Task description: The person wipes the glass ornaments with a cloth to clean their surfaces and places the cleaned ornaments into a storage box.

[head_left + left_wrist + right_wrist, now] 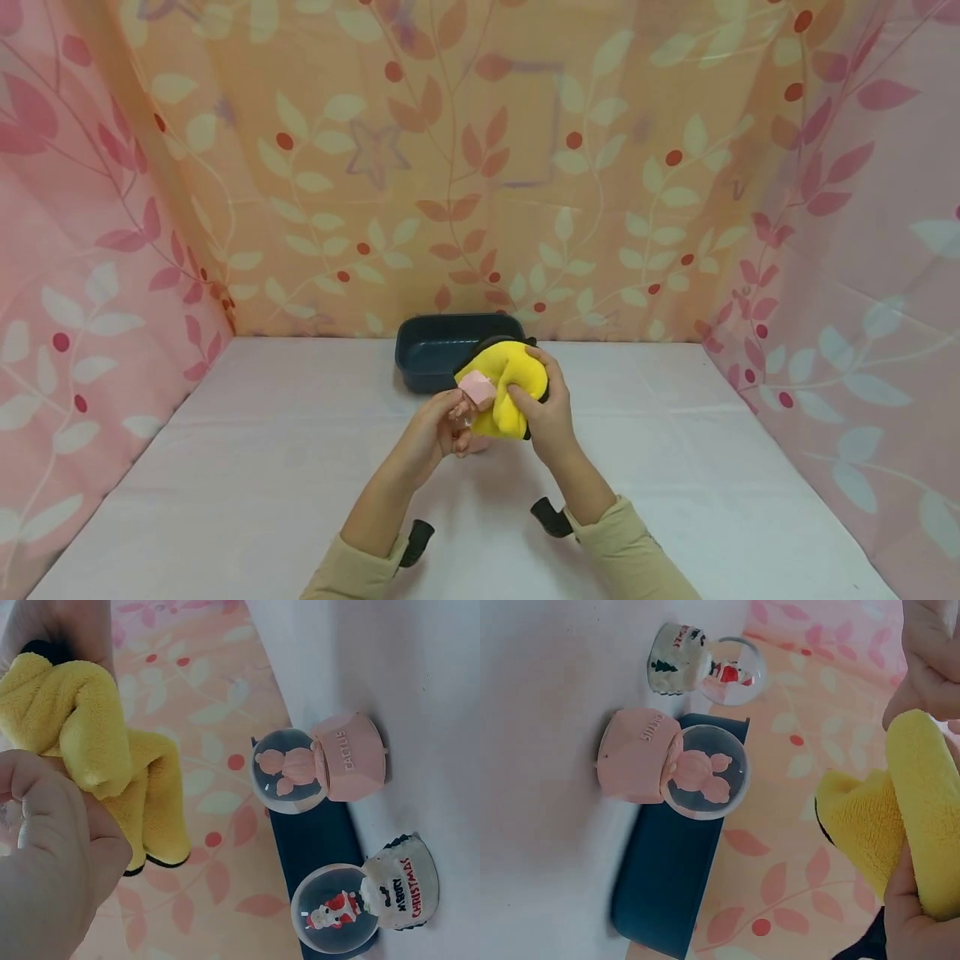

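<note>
On the near side of the blue tub (418, 377), I have a pink-based globe (477, 389) pinched in the fingers of the left hand (433, 427) and a yellow cloth (506, 371) grasped by the right hand (553, 408); a CACTUS globe (352, 759) and Christmas globe (390, 892) stand before it on the bench (225, 467).

Left hand (433, 429): holds pink ornament (477, 389) | Right hand (553, 410): grips yellow cloth (517, 372) | Bin (420, 377): on table (247, 467), beyond hands | Backdrop (465, 192): leaf-patterned
</note>
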`<state>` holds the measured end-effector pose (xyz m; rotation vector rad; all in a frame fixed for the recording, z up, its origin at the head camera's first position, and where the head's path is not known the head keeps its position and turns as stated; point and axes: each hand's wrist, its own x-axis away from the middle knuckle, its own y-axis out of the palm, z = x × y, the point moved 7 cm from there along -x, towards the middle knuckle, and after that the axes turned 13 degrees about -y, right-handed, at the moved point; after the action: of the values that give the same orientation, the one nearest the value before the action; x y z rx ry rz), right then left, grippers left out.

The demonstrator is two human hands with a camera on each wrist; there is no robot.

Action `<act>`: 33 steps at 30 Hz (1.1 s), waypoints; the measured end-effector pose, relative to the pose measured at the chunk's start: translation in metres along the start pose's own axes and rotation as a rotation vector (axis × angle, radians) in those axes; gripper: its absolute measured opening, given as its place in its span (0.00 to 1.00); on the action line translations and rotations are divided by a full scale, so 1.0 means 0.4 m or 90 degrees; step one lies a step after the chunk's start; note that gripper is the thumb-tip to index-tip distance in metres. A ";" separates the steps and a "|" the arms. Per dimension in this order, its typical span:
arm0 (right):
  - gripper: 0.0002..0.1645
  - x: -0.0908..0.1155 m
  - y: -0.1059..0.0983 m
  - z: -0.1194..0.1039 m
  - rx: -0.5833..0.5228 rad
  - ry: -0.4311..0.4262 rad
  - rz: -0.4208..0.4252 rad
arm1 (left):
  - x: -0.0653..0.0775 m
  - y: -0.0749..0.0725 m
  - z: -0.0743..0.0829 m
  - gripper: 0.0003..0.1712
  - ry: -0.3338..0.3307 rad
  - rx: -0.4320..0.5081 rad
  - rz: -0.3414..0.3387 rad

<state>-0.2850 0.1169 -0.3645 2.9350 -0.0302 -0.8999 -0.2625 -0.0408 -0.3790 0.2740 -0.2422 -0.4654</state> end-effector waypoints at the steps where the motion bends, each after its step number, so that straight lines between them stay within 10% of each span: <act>1: 0.35 0.001 -0.002 0.003 -0.012 0.011 0.008 | 0.001 -0.001 -0.001 0.18 -0.007 0.011 0.003; 7: 0.36 0.009 -0.005 -0.019 -0.049 -0.035 0.034 | 0.002 -0.005 -0.003 0.29 -0.017 0.041 0.035; 15: 0.38 0.029 0.046 -0.060 0.055 -0.154 -0.090 | -0.006 -0.005 -0.008 0.26 -0.024 0.041 0.098; 26: 0.35 0.022 0.022 -0.052 0.129 -0.147 -0.017 | -0.009 -0.009 -0.019 0.31 -0.028 -0.063 0.122; 33: 0.34 -0.005 -0.020 -0.041 -0.045 -0.063 0.046 | -0.007 -0.032 -0.014 0.28 -0.012 -0.071 0.074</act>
<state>-0.2775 0.1259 -0.3505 2.8030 -0.1057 -1.0119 -0.2685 -0.0493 -0.3888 0.1459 -0.2483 -0.3657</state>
